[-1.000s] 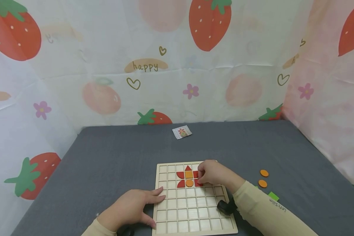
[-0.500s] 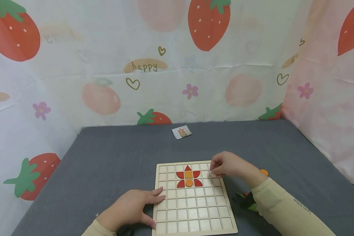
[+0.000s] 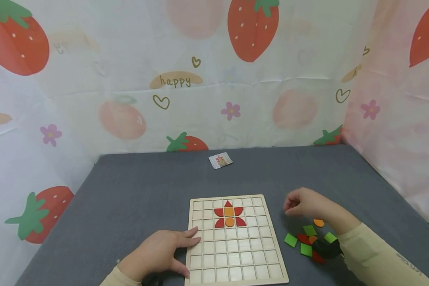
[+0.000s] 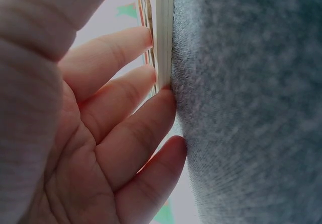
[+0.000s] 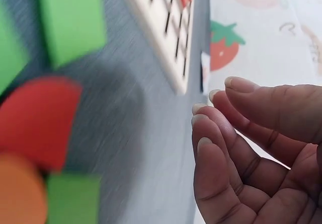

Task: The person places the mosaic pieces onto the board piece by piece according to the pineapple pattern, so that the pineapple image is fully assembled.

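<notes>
A square wooden grid board [image 3: 237, 254] lies on the cloth. Red pieces, an orange square [image 3: 228, 211] and an orange disc [image 3: 230, 222] form a flower-like figure in its upper rows. At the board's left edge rests my left hand [image 3: 161, 251], fingers extended; in the left wrist view its fingertips [image 4: 166, 100] touch the edge. My right hand [image 3: 312, 204] hovers right of the board with loosely bent fingers and nothing visible in it. Below it lie loose green squares [image 3: 290, 240], a red quarter-round piece [image 5: 43, 118] and orange discs [image 3: 318, 223], partly covered by the wrist camera.
A small picture card [image 3: 220, 160] with a similar flower pattern lies towards the back of the grey cloth-covered table [image 3: 146, 190]. A printed curtain [image 3: 250, 91] with strawberries stands behind and along the sides.
My right hand has left the red piece at the figure's right side and moved right, off the board, to above the loose pieces. My left hand has stayed in place.
</notes>
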Motion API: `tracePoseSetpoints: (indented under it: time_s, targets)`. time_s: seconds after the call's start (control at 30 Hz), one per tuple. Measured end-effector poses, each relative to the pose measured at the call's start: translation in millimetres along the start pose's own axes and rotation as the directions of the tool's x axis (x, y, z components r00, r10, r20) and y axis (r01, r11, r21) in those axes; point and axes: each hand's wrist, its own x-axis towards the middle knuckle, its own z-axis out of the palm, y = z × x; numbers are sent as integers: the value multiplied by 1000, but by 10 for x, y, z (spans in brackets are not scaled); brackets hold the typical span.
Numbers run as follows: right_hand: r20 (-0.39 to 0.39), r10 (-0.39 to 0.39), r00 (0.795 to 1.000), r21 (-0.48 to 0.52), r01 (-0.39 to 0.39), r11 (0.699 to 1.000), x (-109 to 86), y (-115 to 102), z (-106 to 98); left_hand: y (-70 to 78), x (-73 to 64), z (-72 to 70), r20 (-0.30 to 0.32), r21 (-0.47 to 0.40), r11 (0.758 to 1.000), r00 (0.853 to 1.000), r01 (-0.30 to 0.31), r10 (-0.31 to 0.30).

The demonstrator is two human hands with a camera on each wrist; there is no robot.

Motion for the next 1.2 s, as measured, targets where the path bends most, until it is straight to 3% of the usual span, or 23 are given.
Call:
tracePoseSetpoints:
  time_s: [0.47,0.83,0.97,1.2]
  targets:
    - [3,60,998,4,-60,998,-258,356,-46,8,1,12,-10,6,1000,1000,-11,11]
    - [2,49,999,3,-49,999,-332,623,-113,12,-1,14,-16,5,1000,1000,-8,8]
    - [5,20,1000,-38,-19,999,-357,679,-122,16,-3,5,-12,1,1000,1000,-6,6]
    - [-3,52,999,-58,-52,997,-389,670,-102,27,-12,-9,-23,0,1000,1000,-11,11]
